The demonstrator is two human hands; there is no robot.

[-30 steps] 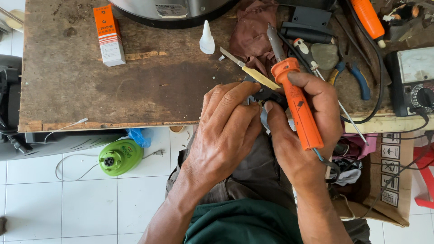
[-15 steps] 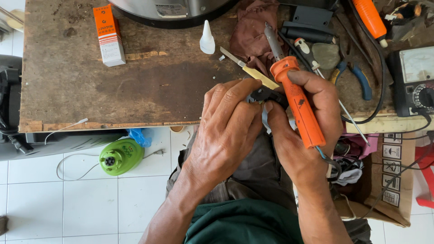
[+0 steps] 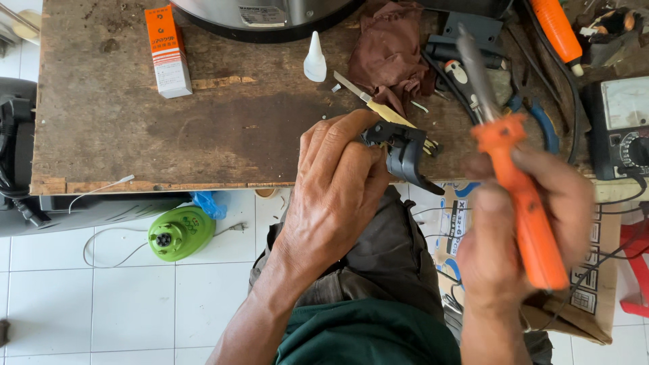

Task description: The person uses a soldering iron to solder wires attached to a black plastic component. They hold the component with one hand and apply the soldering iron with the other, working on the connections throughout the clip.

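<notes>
Your left hand (image 3: 338, 196) is closed around a dark plastic part (image 3: 402, 152), fingers curled over its top, holding it at the front edge of the bench (image 3: 135, 135). The part sticks out to the right of your fingertips, its lower tip past the bench edge. Your right hand (image 3: 520, 230) is wrapped tight round the orange handle of a soldering iron (image 3: 514, 196), well to the right of the part, metal tip pointing up and away. The iron is blurred.
</notes>
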